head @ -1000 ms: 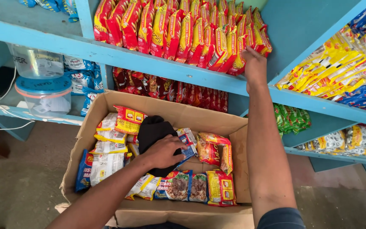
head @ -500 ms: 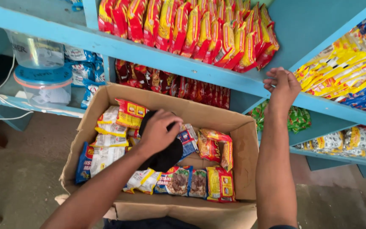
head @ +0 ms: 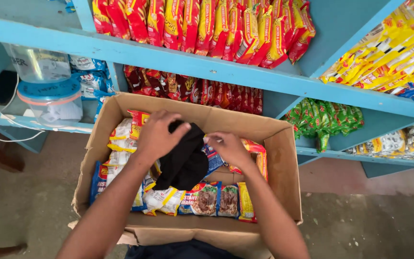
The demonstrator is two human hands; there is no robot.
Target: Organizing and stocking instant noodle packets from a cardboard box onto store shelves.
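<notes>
Left hand (head: 158,134) grips a black cloth (head: 184,160) over the cardboard box (head: 283,172); right hand (head: 228,149) pinches its right edge.

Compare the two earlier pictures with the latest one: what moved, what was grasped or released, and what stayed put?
The right hand came down from the upper blue shelf into the cardboard box, now beside the black cloth. The left hand, resting on that cloth earlier, has lifted it by its upper edge. Whether the right hand grips anything cannot be told. The box, the packets in it and the shelf stock stayed put.
</notes>
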